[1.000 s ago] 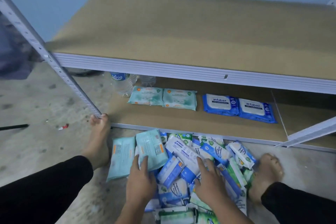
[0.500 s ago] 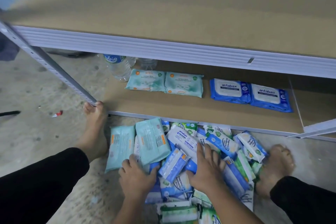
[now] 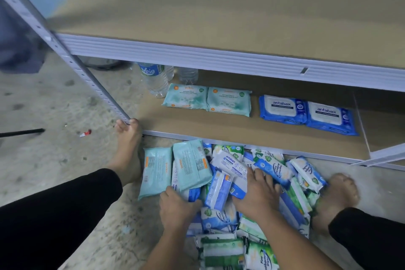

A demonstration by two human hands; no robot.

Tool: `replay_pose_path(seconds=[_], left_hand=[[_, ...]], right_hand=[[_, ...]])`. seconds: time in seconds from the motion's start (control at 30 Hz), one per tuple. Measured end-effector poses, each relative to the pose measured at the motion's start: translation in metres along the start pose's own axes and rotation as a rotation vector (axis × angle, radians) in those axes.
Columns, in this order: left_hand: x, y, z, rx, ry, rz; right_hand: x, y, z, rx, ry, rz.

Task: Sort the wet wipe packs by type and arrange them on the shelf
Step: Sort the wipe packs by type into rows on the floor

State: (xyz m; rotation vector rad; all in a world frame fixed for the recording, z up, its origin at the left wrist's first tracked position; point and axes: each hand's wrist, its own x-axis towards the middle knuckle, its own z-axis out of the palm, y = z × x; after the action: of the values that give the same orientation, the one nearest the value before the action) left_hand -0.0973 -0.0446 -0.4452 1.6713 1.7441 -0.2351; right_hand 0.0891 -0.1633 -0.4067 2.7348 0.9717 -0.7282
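Teal and blue so far on the lower shelf (image 3: 197,126): a pair of teal packs (image 3: 207,99) flat and touching at 12 o'clock from the heap, and a pair of blue antabax packs (image 3: 306,114) near them at 3 o'clock. Most of the wet wipe packs (image 3: 272,170) heaped on the floor (image 3: 54,160) at 6 o'clock of the head view, against the shelf's front edge. Early in the sort, by that reckoning, with the picking step in hand.

At the heap's 8 o'clock side, the left hand (image 3: 177,206), fingers (image 3: 190,200) curled and dug in below a teal pack (image 3: 190,164) lying back-up. Cannot tell whether closed on anything. At the heap's centre, the right hand (image 3: 256,197), fingers (image 3: 256,176) straight and spread over blue-and-white packs, pinching nothing.

Next, probably: freeing one pack of a known type, then laying it in its row, or opening a new row for the green packs (image 3: 221,250).

Hidden: packs under hands and forearms. Cut off: the heap's near end at 6 o'clock. Small print unreadable. Shelf's back in shadow behind two clear bottles (image 3: 154,79) at 11 o'clock.
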Motion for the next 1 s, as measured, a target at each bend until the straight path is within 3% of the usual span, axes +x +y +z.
replay_pose_path(seconds=[0.27, 0.43, 0.57, 0.83, 1.0], left_hand=[[-0.038, 0.012, -0.059, -0.153, -0.251, -0.082], [-0.064, 0.006, -0.086, -0.287, -0.308, -0.020], [-0.086, 0.009, -0.102, -0.411, -0.492, -0.071], [-0.104, 0.028, -0.102, -0.804, -0.740, -0.116], [-0.096, 0.021, -0.062, -0.954, -0.792, -0.235]], right_hand=[[-0.054, 0.011, -0.050, 0.147, -0.017, 0.151], [-0.098, 0.033, -0.066, 0.775, -0.010, 0.336], [-0.112, 0.059, -0.057, 1.193, -0.166, 0.539], [-0.121, 0.088, -0.047, 1.572, -0.296, 0.730], [-0.114, 0.099, -0.029, 1.728, -0.423, 0.789]])
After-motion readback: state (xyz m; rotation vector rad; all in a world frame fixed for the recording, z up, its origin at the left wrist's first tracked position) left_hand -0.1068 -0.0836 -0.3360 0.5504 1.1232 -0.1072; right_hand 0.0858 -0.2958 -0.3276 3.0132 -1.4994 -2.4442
